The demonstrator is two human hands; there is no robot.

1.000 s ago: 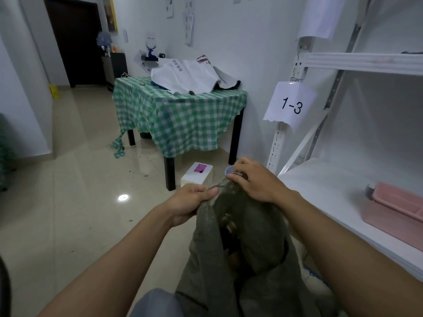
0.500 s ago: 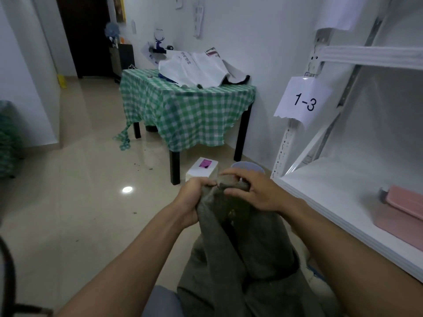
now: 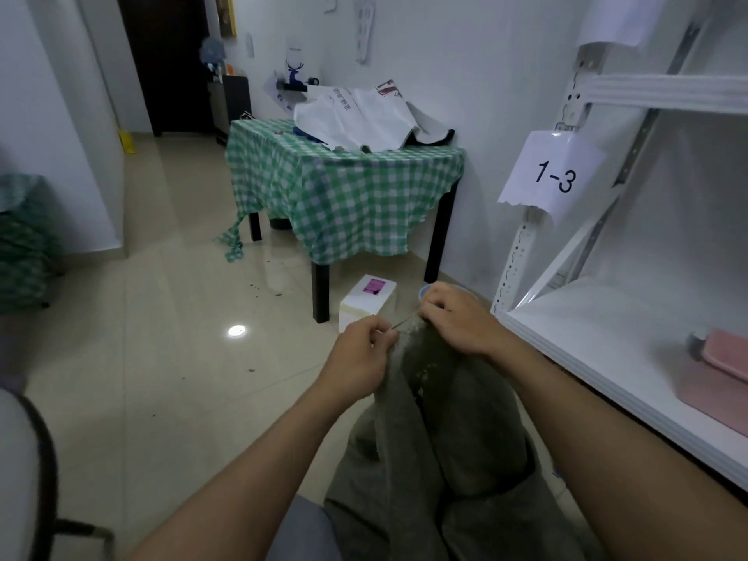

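An olive-green garment (image 3: 441,431) hangs in front of me and drapes down over my lap. My left hand (image 3: 358,358) pinches its top edge at the left. My right hand (image 3: 455,317) grips the top edge at the right, fingers curled over the cloth. A thin taut strip of the fabric edge (image 3: 402,321) runs between the two hands. A small pale patch shows on the cloth just below the hands.
A white shelf unit (image 3: 599,317) with a "1-3" label (image 3: 552,176) stands at my right, a pink tray (image 3: 720,362) on it. A table with a green checked cloth (image 3: 344,188) stands ahead, a white box (image 3: 367,299) on the floor beside it. A chair edge (image 3: 28,459) is at lower left.
Both hands have drawn slightly apart, stretching the garment's top edge into a thin line between them. The view has shifted a little to the left.
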